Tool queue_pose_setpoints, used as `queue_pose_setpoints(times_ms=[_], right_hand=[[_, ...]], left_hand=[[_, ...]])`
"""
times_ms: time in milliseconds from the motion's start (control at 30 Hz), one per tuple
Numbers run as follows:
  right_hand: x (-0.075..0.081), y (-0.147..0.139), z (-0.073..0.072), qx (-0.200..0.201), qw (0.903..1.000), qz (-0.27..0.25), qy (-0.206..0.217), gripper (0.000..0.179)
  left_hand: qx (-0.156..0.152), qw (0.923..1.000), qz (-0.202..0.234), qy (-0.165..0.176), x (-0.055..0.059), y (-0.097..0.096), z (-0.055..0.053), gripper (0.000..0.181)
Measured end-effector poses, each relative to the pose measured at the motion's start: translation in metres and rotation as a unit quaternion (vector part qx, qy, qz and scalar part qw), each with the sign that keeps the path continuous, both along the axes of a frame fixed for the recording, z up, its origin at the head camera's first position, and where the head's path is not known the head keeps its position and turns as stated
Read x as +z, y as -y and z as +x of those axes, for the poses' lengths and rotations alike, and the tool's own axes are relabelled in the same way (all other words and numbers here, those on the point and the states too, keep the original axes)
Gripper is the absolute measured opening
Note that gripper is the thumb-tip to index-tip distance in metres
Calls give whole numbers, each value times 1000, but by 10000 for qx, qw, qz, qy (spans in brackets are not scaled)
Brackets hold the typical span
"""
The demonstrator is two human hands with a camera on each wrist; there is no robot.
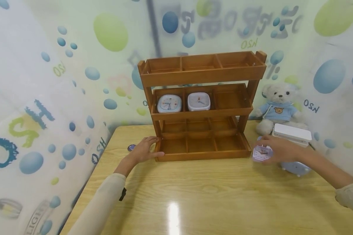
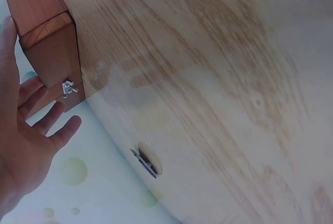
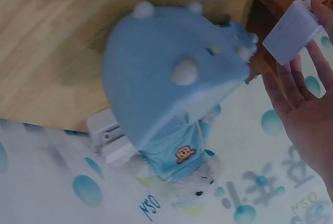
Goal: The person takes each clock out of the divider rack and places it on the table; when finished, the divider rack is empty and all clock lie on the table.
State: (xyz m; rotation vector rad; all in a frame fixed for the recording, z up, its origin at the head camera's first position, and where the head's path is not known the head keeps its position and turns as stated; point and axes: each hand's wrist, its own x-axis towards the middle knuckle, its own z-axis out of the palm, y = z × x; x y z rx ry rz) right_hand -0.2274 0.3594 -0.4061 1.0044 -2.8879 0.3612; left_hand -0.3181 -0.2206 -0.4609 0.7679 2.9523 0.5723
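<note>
Right hand [image 1: 279,148] pinches purple clock [image 1: 261,154], just beside right end of wooden rack [image 1: 203,156]. Left hand [image 1: 142,150] spread loose, touching rack's lower left corner. 2 white-rimmed clocks [image 1: 199,101] in middle tier. Step: likely shelving; next move seemingly needs lift over compartment lip.

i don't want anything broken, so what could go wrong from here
The small purple clock is held at the fingertips of the right hand, so it might slip. That arm reaches past the blue item with white knobs and could knock it. The left hand is at the lower left corner of the shelf; a push there might jostle the clocks on its middle tier.
</note>
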Motion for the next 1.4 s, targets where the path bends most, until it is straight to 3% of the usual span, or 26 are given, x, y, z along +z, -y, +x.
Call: queue_pose_setpoints(times_ms=[233,433,667,933,1167,1400], right_hand=[[-27,-13,7,23,9999,166,-35,63],[-40,-18,13,-141,9994,303,83,66],[-50,-19,16,-42,9980,511,-367,64],[-47,-18,16,-128,9973,650,-314,67],[-41,-16,15,112,9990,191,-380,62],[-25,-9,15,-131,9998,-80,152,61]], left_hand=[[70,9999,-14,81,0,0,3,94],[59,10000,-5,33,2,0,3,92],[92,9999,-25,86,3,0,1,94],[86,9999,-46,94,2,0,1,94],[69,9999,-14,148,3,-2,2,91],[66,9998,-23,177,4,-2,3,91]])
